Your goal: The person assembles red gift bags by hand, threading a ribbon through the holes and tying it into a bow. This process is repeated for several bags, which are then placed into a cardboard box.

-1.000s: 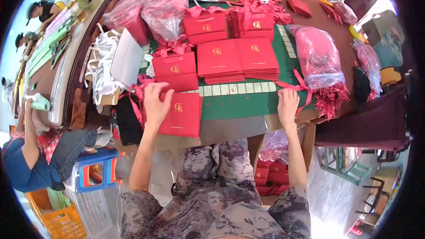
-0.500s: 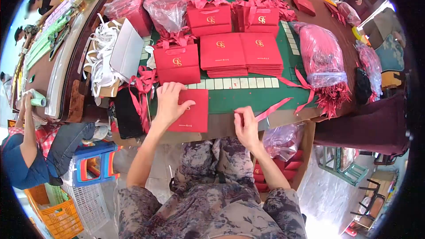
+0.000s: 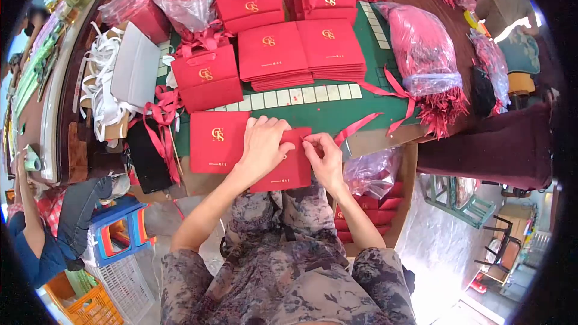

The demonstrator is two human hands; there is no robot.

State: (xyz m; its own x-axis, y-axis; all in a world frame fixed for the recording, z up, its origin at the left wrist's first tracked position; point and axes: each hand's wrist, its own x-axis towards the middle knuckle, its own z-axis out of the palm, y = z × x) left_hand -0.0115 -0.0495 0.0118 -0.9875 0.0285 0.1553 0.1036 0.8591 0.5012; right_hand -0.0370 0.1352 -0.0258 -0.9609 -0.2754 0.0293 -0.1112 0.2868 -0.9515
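Observation:
My left hand (image 3: 265, 147) is closed on a flat red paper bag (image 3: 282, 174), its fingers over the top edge and the thumb on the printed face. This bag reaches past the table's front edge. At its upper right part, the thumb and forefinger of my right hand (image 3: 325, 159) are pinched together; I cannot tell what is between them. Another flat red bag (image 3: 217, 142) with a gold logo lies beside my left hand, partly overlapped by the held one. A loose red ribbon (image 3: 360, 127) lies just beyond my right hand.
Beyond a pale tile row (image 3: 295, 96) stand stacked flat red bags (image 3: 274, 54) and folded ones with ribbon handles (image 3: 208, 75). A box of white ribbons (image 3: 105, 84) stands left, a plastic-wrapped ribbon bundle (image 3: 424, 48) right. Below the edge is a carton of red bags (image 3: 376, 216).
My left hand has moved right with a red bag, and another bag now shows to its left. My right hand has come from the table edge to the held bag. The view has shifted.

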